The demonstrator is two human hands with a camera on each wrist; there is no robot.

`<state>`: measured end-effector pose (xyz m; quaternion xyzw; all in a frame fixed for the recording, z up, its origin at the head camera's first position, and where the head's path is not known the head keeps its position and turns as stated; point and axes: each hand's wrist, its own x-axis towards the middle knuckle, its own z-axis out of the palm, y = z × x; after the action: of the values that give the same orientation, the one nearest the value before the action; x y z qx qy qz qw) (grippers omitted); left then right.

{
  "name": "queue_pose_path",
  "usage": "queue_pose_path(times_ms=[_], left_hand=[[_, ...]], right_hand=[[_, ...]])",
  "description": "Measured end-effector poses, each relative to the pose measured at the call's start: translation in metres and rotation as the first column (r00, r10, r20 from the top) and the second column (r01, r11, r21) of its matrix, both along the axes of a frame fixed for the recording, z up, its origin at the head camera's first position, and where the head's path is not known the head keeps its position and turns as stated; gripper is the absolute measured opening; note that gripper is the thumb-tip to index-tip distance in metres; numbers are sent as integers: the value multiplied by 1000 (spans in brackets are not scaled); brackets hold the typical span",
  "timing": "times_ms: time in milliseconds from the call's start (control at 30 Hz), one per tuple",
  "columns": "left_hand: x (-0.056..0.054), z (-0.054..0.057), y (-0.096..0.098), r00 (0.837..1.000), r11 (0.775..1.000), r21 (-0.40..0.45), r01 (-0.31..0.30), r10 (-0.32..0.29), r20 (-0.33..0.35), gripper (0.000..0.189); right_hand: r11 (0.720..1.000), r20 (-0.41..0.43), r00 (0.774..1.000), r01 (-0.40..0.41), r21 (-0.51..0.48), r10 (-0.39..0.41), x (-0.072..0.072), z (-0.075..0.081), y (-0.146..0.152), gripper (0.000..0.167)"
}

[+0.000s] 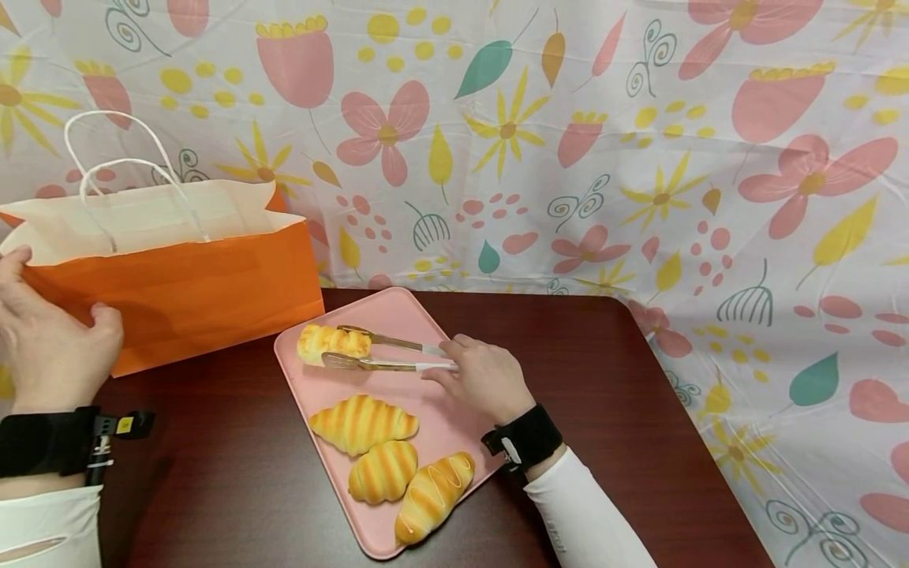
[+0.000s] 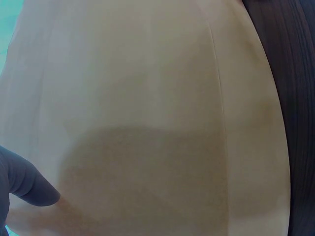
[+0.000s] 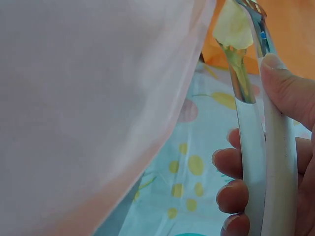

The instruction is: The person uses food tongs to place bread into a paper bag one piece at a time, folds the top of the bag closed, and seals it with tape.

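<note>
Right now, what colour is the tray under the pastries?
The tray is plain pink; it shows best in the head view.

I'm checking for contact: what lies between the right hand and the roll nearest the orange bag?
The tongs, above the pink tray, span from right hand to roll in the head view.

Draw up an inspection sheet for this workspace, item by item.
Surface: dark wood-look table, carrying a pink tray.
Job's things: orange paper bag, upright, open-topped, beside the tray; tongs straddling a yellow pastry, lifted or not unclear; three other pastries on the tray.
Clutter: nothing seen.
Hands: left hand at the bag's left end, grip unclear; right hand grips the tongs.
Cables: short black cable-like piece by the left wrist strap.
Surroundings: floral cloth behind the table and to its right.
</note>
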<state>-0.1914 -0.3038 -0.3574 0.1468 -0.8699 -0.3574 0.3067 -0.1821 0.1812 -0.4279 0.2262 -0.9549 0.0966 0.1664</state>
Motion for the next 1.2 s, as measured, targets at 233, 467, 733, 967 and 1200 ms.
queue_pose_path(times_ms=[233,467,733,967,1200], left_hand=[[0,-2,-1,1000,1000,-8,-1,0,-11,80],[0,0,0,1000,1000,-10,4,-4,-9,80],[-4,-4,-3,1000,1000,-10,3,-3,-3,80],[-2,-3,-2,1000,1000,-14,5,-5,-17,80],[1,1,2,1000,1000,-8,1,-1,-15,80]], right_hand=[[1000,-20,1000,17,-8,-17,1,6,6,50],[999,-78,997,9,-46,-12,3,15,12,44],[997,-100,995,20,-76,-28,7,27,16,41],[996,-130,991,32,-88,-43,10,35,18,44],[992,-176,983,23,-121,-44,14,43,19,50]])
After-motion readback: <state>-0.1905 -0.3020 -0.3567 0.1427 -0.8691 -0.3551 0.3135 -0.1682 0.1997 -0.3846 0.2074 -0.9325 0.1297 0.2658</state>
